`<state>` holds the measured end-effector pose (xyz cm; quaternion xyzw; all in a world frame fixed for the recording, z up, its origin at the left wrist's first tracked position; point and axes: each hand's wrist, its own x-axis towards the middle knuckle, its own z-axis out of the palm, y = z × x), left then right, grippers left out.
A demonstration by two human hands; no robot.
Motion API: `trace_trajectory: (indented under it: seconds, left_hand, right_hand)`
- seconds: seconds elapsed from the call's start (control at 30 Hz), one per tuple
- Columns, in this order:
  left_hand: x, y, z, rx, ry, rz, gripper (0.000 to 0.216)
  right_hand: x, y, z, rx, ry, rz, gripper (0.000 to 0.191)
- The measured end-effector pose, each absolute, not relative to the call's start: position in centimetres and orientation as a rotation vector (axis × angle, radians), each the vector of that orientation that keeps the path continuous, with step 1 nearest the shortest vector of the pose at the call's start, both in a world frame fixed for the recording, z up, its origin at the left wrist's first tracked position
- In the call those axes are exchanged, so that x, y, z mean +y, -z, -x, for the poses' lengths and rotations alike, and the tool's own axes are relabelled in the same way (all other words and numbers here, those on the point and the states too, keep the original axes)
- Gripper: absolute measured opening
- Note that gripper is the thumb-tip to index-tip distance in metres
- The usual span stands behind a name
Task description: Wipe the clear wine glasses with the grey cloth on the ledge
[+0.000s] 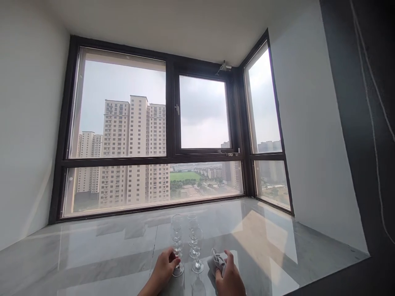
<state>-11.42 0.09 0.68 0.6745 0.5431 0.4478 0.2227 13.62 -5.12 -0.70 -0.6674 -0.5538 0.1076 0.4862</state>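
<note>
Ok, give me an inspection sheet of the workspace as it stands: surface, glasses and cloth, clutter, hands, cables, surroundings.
Surface: glossy grey marble sill, bare parts reflect the window.
Job's things: clear stemmed glasses stand upright in two short rows; nearest left glass is gripped near the stem; grey cloth is bunched on the sill to their right.
Clutter: nothing seen.
Hands: left hand closed around the nearest left glass; right hand holds the cloth.
Cables: thin white cord hangs down the dark wall at right.
Surroundings: dark-framed bay window, high-rise blocks outside, overcast sky, white side walls.
</note>
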Motion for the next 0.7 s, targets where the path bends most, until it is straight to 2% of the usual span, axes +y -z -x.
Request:
trace_trajectory:
  seconds: [0.27,0.53,0.7]
  left_hand:
    - [-0.9,-1.6,14.4,1.605,-1.134,-2.021,0.008]
    - [-1.4,-2.7,25.8,2.076,-1.192,-1.759,0.006]
    - [0.0,-3.1,29.3,2.221,-1.205,-1.642,0.010]
  right_hand:
    - [-6.3,0.0,-13.8,-1.398,-0.268,1.675,0.047]
    - [-7.2,-0.5,-13.5,-1.392,-0.255,1.762,0.048]
    - [-7.0,-0.3,-13.4,-1.377,-0.286,1.738,0.046]
